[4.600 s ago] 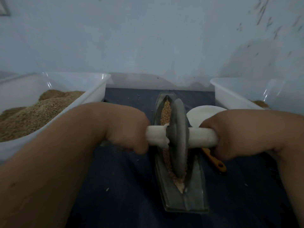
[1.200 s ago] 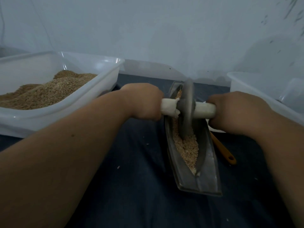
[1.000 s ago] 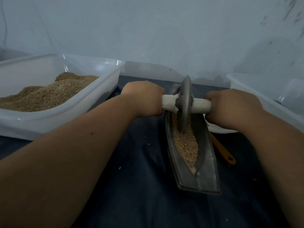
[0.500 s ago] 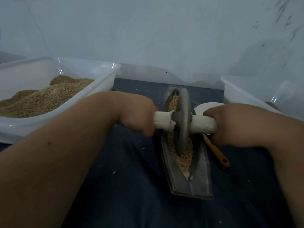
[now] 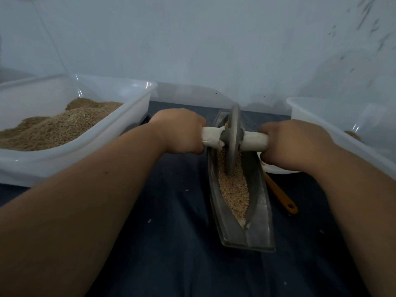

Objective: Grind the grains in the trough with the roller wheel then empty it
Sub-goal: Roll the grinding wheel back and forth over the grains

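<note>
A dull grey, disc-shaped metal roller wheel (image 5: 233,142) stands upright on its edge in the far half of a long, boat-shaped grey metal trough (image 5: 259,211). It sits midway between the two grips. A pale, chalky cylindrical handle (image 5: 211,139) runs through the wheel's hub and sticks out to each side.

The left grip (image 5: 182,131) is wrapped tight round the left end of the handle, and the right grip (image 5: 287,144) round the right end, knuckles up. Both bare forearms reach forward.

Coarse, pale tan crushed grains (image 5: 233,189) fill the trough's V-shaped channel from under the wheel towards the person, nearer than both grips.

Just below the right grip is a smooth white shallow dish (image 5: 276,169), and a slim orange utensil handle (image 5: 280,196) lies beside the trough.

Left of the left grip stands a translucent white plastic tub (image 5: 137,99) heaped with brown granular meal (image 5: 60,125). Right of the right grip is a second translucent white tub (image 5: 321,116).

Everything rests on a dark blue cloth (image 5: 171,243) flecked with pale crumbs. Beyond the grips is a pale, scuffed wall (image 5: 192,39).
</note>
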Motion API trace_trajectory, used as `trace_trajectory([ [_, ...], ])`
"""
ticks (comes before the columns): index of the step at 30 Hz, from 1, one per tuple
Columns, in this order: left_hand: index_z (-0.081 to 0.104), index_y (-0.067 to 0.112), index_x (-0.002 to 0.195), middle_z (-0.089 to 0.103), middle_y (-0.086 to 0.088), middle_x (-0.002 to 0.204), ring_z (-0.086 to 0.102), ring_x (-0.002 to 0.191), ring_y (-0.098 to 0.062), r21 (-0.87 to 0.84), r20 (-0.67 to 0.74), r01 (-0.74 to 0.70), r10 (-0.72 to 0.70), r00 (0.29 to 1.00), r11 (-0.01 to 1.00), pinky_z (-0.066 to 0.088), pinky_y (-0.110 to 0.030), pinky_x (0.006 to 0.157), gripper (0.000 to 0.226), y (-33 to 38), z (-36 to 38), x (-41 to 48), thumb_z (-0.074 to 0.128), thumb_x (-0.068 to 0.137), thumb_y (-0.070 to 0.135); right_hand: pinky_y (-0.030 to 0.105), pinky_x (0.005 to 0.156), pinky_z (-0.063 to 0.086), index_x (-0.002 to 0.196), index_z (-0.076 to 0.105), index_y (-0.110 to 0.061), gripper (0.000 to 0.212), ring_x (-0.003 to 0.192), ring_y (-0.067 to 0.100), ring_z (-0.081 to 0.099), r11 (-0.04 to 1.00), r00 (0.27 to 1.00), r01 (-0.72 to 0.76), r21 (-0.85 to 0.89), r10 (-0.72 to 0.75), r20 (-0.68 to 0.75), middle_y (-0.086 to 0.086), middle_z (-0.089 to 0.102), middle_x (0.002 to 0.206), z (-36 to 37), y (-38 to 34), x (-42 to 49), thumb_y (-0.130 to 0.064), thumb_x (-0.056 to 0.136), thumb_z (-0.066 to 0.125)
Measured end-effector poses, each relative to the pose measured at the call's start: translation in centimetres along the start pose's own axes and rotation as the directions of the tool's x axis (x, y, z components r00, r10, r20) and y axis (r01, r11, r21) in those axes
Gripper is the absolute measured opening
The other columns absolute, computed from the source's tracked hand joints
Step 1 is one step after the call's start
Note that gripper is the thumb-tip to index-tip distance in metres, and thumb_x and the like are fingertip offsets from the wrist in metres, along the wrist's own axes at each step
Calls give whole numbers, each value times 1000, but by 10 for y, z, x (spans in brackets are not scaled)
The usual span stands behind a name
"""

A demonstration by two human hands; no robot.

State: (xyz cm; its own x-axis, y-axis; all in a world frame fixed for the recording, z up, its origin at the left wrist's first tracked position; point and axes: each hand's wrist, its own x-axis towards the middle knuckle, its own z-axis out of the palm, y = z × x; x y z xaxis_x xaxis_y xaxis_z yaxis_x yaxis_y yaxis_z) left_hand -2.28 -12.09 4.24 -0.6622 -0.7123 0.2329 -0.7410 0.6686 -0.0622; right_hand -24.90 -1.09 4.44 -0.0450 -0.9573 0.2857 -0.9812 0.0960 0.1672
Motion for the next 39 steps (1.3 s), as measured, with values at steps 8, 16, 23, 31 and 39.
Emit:
trace_trajectory([
  [8,67,16,81,65,0,62,57,53,-9,-100,346,-55,86,934,994,42,-22,47,20,8,-19,-15,67,71,33,26,57,45,84,56,-39,22,65,2,55,992,960,64,112,-92,265,-12,59,72,-24,-6,-16,-31,70,71],
  [16,69,2,81,61,2,49,51,41,-7,-286,560,58,118,820,956,38,-12,41,26,7,-22,-23,67,73,26,21,52,36,69,51,-35,23,61,2,54,988,934,103,116,-136,331,-10,56,67,-43,-15,-34,-26,69,72],
  [23,69,10,79,67,0,57,54,43,-5,-266,452,13,113,885,964,42,-16,46,21,4,-18,-16,68,71,30,28,59,48,74,51,-43,22,67,3,55,990,961,58,127,-90,262,-12,59,71,-29,-8,-22,-32,70,70],
  [31,47,31,85,41,11,64,39,57,-13,112,-212,61,-36,977,992,26,-24,50,25,5,7,1,59,71,47,23,48,31,73,46,-31,19,56,7,45,999,998,-31,-17,30,-59,-10,52,65,11,4,9,-31,69,65],
  [39,54,27,82,54,7,70,49,60,-7,41,113,-49,44,993,998,38,-26,52,25,5,-6,-10,64,69,47,29,57,48,82,54,-37,19,64,8,54,997,991,52,55,-59,123,-11,58,72,-9,-1,-9,-34,69,68],
])
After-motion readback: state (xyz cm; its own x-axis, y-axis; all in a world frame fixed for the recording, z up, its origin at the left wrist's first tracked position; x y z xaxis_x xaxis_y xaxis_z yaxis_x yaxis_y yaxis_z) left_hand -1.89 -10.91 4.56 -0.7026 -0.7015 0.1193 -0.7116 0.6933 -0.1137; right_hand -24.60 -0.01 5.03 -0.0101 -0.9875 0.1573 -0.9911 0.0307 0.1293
